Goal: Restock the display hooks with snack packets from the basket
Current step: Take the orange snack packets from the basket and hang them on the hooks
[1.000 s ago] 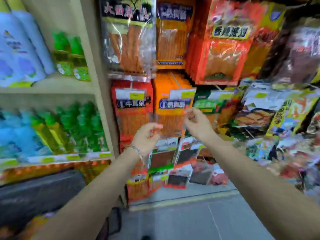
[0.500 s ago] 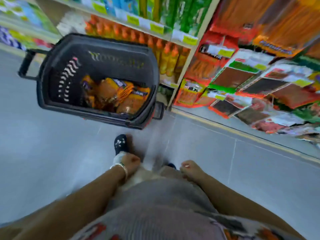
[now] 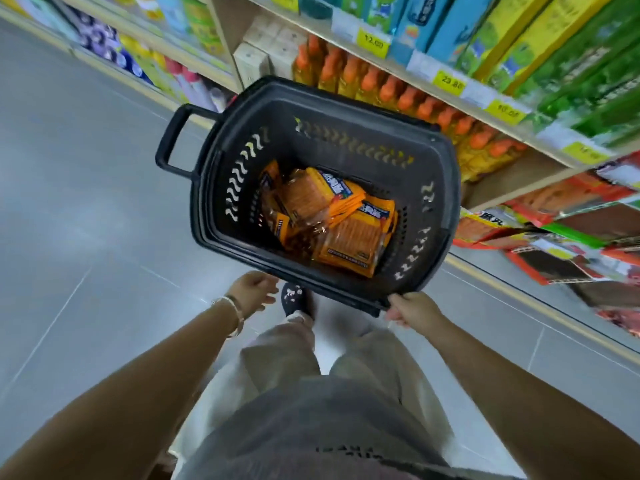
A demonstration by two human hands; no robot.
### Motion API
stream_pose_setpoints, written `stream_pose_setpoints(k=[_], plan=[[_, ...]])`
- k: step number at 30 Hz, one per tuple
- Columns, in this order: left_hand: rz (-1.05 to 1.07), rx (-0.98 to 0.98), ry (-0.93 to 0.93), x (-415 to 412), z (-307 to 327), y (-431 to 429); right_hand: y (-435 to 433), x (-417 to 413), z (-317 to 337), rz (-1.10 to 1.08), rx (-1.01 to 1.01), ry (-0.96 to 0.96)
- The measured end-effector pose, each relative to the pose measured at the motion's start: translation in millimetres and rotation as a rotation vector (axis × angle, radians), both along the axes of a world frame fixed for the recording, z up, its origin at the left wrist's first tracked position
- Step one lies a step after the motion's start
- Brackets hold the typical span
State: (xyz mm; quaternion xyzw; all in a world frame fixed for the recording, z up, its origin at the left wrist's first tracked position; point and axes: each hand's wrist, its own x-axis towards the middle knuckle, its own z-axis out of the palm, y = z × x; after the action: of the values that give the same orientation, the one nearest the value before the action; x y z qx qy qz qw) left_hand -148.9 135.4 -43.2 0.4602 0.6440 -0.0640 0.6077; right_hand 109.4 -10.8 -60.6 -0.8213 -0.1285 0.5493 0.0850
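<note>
A black plastic basket [image 3: 446,188] stands on the grey floor right in front of my feet, with its pull handle [image 3: 173,140] sticking out to the far left. Several orange snack packets [image 3: 349,233] lie in a heap at its bottom. My right hand [image 3: 412,308] grips the basket's near rim at the lower right corner. My left hand [image 3: 251,292] hovers just short of the near rim with loose fingers and holds nothing. Hanging snack packets on the display [image 3: 561,244] show at the right edge, blurred.
A shelf unit runs along the top right with orange-capped bottles [image 3: 391,95], green and blue cartons and yellow price tags [image 3: 372,41]. My dark shoe [image 3: 294,299] stands just under the basket's near edge. Grey tiled floor [image 3: 86,237] stretches to the left.
My view dropped from the hanging packets down to the floor. I stepped up to the basket, both hands reached forward, and my right hand took hold of its near rim.
</note>
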Motion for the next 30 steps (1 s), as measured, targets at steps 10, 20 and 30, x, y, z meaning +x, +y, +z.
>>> stream_pose_setpoints(k=[10, 20, 30], plan=[[0.108, 0.013, -0.140, 39.0, -18.4, 110.3, 129.0, 13.5, 11.7, 0.146, 0.056, 0.119], [0.364, -0.076, -0.013, 46.4, -111.0, 137.5, 238.1, -61.8, -140.9, 0.151, 0.021, 0.236], [0.436, -0.009, -0.001, 39.9, -129.0, 133.7, 250.3, -103.3, -175.7, 0.014, 0.055, 0.290]])
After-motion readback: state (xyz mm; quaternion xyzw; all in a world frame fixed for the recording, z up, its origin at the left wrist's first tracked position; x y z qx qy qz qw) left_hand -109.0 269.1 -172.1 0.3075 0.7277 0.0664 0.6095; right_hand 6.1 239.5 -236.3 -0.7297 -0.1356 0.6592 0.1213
